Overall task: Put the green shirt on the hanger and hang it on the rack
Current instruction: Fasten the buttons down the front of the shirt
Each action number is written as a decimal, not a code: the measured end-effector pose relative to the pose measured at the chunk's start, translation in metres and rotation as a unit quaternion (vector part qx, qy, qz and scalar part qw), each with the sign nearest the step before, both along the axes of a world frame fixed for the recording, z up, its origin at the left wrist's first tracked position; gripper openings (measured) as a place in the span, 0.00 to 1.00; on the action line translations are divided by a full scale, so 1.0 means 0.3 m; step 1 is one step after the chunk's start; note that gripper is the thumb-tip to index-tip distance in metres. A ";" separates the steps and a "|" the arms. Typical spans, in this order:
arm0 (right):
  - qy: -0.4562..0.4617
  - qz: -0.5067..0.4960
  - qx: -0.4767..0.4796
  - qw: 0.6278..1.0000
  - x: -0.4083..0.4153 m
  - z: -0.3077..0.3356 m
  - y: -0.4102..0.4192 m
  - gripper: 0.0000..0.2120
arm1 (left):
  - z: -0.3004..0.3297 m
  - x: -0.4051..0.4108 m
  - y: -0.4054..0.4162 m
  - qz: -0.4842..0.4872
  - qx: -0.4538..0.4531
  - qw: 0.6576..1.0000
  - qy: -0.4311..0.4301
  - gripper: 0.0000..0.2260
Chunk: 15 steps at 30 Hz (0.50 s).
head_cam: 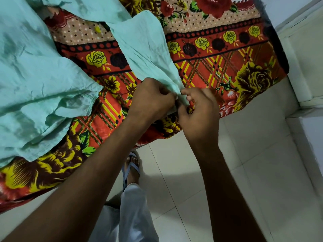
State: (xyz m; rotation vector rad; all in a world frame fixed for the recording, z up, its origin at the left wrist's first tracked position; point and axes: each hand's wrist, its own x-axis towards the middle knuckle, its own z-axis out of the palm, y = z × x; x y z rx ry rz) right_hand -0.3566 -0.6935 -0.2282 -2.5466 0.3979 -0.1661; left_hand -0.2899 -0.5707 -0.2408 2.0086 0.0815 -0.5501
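Note:
The pale green shirt (35,72) lies crumpled over the left part of a bed, with one sleeve (145,48) stretched toward the bed's near edge. My left hand (152,96) pinches the sleeve's cuff from the left. My right hand (199,110) pinches the same cuff from the right, thumb and fingers closed on the fabric, and the two hands almost touch. No hanger and no rack are in view.
A red, yellow and brown floral blanket (218,55) covers the bed. A white tiled floor (253,172) runs below and to the right. My foot in a blue sandal (132,166) and a pale trouser leg stand by the bed edge. A white wall base (300,67) is at right.

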 end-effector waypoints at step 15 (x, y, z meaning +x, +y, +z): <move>-0.088 0.119 -0.060 0.987 0.123 0.073 0.100 0.15 | 0.049 0.022 0.165 -0.002 0.065 0.962 -0.265 0.11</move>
